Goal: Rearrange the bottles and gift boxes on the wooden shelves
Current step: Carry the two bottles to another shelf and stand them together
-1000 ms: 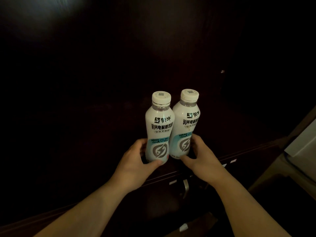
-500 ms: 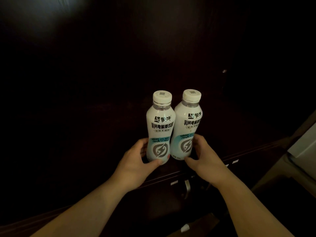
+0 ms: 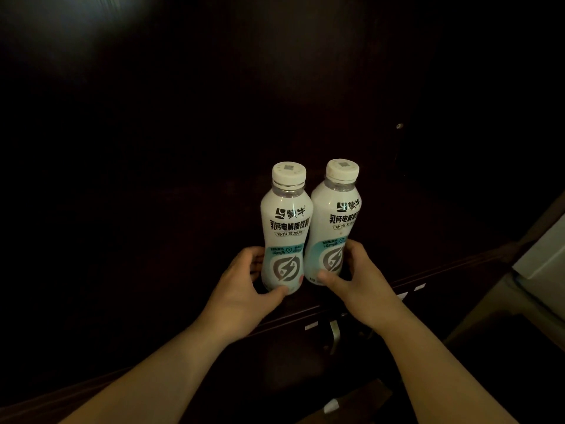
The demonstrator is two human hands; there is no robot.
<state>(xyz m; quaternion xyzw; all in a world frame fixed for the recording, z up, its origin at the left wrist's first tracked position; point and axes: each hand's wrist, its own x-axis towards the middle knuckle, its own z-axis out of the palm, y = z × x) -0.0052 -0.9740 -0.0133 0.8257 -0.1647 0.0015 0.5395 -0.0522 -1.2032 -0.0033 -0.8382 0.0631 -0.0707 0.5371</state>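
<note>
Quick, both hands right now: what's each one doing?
Left hand: closed around the left white plastic bottle.
Right hand: closed around the right white plastic bottle.

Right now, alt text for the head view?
Two upright white plastic bottles, left bottle and right bottle, stand touching on a dark wooden shelf, the left hand and right hand each gripping one low.

- Right bottle (image 3: 333, 221): shifted slightly rightward and away from the viewer, with right hand (image 3: 351, 270).
- Left bottle (image 3: 286, 228) and left hand (image 3: 244, 289): moved marginally rightward likewise.
</note>
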